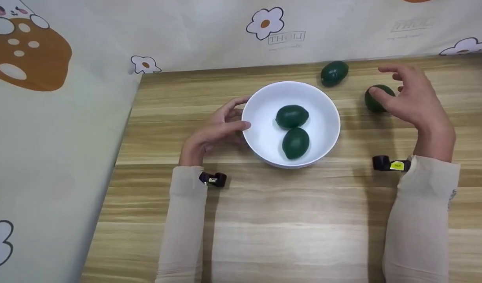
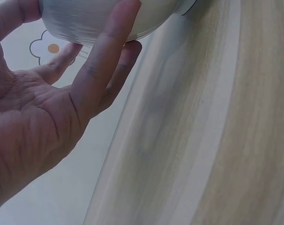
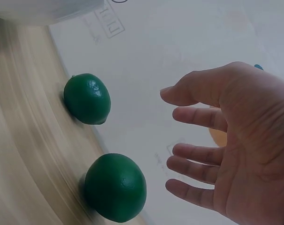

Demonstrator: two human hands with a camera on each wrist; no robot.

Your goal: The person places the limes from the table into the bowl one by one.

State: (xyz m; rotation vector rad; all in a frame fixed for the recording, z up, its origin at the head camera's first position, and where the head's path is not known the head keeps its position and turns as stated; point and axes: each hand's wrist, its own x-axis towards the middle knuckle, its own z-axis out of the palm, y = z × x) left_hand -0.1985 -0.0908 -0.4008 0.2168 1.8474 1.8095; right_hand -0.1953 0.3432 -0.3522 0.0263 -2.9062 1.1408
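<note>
A white bowl [image 1: 256,129] stands on the wooden table with two dark green limes in it, one lime [image 1: 292,116] behind the other lime [image 1: 296,143]. My left hand [image 1: 221,125] holds the bowl's left side, thumb at the rim and fingers against the outer wall; the left wrist view shows the fingers [image 2: 97,70] along the bowl's underside. Over a third lime [image 1: 372,103] hovers my right hand [image 1: 414,96], fingers spread and loosely bent. In the right wrist view a gap separates that hand [image 3: 245,145] from the nearer lime [image 3: 116,187].
Another lime [image 1: 334,73] lies behind the bowl's right side, near the table's back edge. A patterned cloth wall [image 1: 201,39] borders the table [image 1: 296,220] at the back and left. Each wrist carries a small black camera [image 1: 381,163].
</note>
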